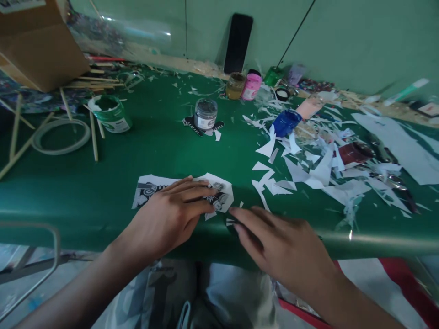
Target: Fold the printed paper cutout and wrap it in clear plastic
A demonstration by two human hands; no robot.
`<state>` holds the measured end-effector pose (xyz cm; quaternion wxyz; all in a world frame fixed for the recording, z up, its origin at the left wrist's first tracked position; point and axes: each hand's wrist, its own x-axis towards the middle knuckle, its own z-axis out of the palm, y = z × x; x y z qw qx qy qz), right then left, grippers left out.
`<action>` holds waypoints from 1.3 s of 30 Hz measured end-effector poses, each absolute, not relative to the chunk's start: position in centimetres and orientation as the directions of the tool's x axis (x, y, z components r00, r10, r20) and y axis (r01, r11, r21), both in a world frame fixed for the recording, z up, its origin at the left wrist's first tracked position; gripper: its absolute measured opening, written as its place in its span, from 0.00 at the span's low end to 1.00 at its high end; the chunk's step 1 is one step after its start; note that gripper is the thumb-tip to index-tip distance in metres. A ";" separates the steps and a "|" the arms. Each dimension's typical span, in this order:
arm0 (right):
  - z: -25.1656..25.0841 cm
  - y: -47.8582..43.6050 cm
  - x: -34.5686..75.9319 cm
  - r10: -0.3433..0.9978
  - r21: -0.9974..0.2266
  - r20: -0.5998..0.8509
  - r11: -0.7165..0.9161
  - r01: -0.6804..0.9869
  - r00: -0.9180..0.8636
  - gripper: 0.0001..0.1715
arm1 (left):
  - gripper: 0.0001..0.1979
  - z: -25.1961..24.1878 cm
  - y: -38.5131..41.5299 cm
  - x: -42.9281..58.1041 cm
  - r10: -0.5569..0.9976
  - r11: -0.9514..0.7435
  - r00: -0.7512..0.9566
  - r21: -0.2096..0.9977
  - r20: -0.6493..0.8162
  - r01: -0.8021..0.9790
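Note:
A printed paper cut-out (151,188) with black and white figures lies near the front edge of the green table (144,151). My left hand (171,214) rests flat on it, fingers stretched out and pressing the paper down. My right hand (277,242) lies just right of the cut-out at the table's front edge. Its fingers are extended and point left, with the tips touching a small dark paper scrap (230,222). Neither hand grips anything.
White paper scraps (308,169) cover the table's right half. Small paint jars stand behind: a grey one (206,114), a green tub (109,113), a pink one (251,87), a blue one (286,122). Wooden sticks (92,137), a tape ring (60,135) and a cardboard box (37,41) are at left.

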<state>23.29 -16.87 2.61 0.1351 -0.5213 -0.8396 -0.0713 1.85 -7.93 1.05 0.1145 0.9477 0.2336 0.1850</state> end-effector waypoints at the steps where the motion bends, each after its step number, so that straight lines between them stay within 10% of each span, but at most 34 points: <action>1: 2.2 -16.9 23.3 0.845 -0.026 0.302 0.470 0.882 -0.441 0.12 | 0.17 1.3 -8.1 1.9 0.491 -0.866 0.820 0.267 0.296 0.422; 8: 2.2 -16.1 25.2 0.913 0.008 0.306 0.280 0.960 -0.269 0.12 | 0.18 3.4 -9.8 2.7 0.557 -0.825 0.812 -0.001 0.176 0.566; 39: 1.8 -9.5 24.7 0.776 -0.097 0.275 0.609 0.787 -0.567 0.13 | 0.14 0.3 -10.6 2.4 0.625 -0.772 0.674 0.184 0.394 0.608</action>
